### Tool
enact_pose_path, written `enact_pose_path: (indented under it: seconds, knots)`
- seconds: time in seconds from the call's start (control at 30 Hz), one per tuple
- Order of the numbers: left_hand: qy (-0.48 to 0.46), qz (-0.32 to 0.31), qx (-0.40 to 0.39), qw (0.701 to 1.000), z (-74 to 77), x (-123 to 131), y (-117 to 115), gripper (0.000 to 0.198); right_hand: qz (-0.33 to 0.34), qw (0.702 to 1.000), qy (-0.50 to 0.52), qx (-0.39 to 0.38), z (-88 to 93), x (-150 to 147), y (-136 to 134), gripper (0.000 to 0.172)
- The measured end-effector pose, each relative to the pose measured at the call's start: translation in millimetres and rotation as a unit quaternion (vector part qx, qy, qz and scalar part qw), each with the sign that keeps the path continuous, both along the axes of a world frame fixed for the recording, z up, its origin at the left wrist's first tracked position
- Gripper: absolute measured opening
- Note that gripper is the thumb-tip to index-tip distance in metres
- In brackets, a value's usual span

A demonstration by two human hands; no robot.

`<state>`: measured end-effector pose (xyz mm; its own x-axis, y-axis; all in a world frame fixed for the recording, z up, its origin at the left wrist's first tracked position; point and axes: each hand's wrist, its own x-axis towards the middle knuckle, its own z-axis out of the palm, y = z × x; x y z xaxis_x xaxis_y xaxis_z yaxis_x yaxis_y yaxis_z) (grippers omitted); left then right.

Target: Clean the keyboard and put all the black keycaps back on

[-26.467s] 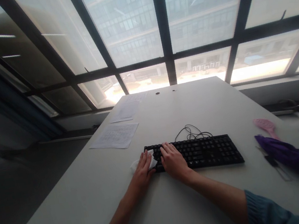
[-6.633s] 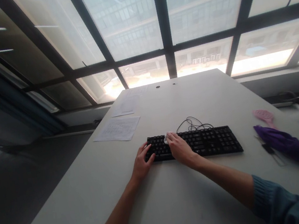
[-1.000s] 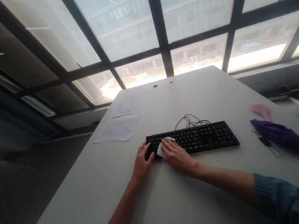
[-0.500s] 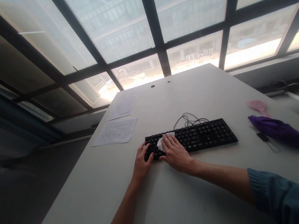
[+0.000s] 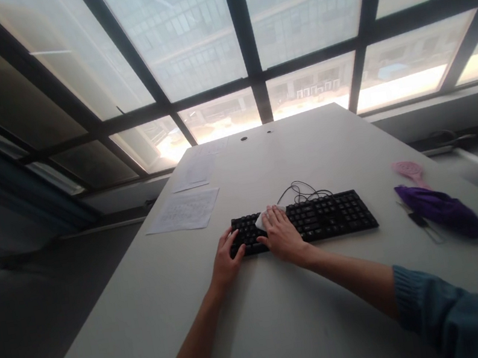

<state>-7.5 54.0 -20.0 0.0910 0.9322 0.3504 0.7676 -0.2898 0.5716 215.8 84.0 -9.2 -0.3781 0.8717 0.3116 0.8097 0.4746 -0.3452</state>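
Note:
A black keyboard (image 5: 334, 215) lies on the white table (image 5: 308, 155), its thin cable (image 5: 298, 190) bunched behind it. On the keyboard's left end rests my left hand (image 5: 226, 260), fingers apart, thumb at the front edge. My right hand (image 5: 283, 236) presses a white cloth (image 5: 261, 222) down on the keys left of the keyboard's middle. Its fingers lie over the cloth and hide part of it.
Written sheets of paper (image 5: 184, 211) lie at the left edge of the table. To the right are a pink hairbrush (image 5: 409, 170), a purple cloth bundle (image 5: 441, 211) and a small black-handled tool (image 5: 418, 219). Windows stand behind the table.
My right hand and the white cloth under it have moved slightly right and toward the back of the keyboard. My left hand stays at the left end.

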Motion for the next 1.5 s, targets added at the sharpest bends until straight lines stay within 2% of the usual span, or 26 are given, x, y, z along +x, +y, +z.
enact_pose_path:
  seconds: [0.2, 0.3, 0.53, 0.87, 1.07, 1.2, 1.5]
  knots:
    - [-0.001, -0.006, 0.005, 1.0, -3.2, -3, 1, 0.044, 0.102, 0.995, -0.015, 0.016, 4.9, -20, 7, 0.072]
    - [-0.003, -0.009, 0.002, 1.0, -3.2, -4, 2, 0.044, 0.124, 0.992, -0.022, 0.022, 7.2, -24, 9, 0.071]
    - [-0.003, -0.008, -0.001, 1.0, -1.7, -3, 1, 0.044, 0.084, 0.994, -0.054, 0.041, 5.6, -7, 7, 0.07]
    - [0.004, 0.006, 0.0, 1.0, -1.3, -2, 1, 0.046, 0.001, 0.995, -0.092, 0.04, 11.3, 49, -4, 0.067]
    - [0.0, 0.006, 0.002, 1.0, -3.6, -2, 3, 0.047, -0.067, 0.995, -0.072, 0.035, 5.5, 77, -7, 0.062]
    - [0.0, 0.007, 0.001, 1.0, -4.2, -3, 3, 0.046, -0.073, 0.995, -0.058, 0.024, 2.1, 75, -13, 0.062]
    - [0.003, 0.005, 0.006, 1.0, -3.7, -3, 2, 0.046, 0.0, 1.0, -0.031, 0.007, 4.6, 37, -30, 0.067]
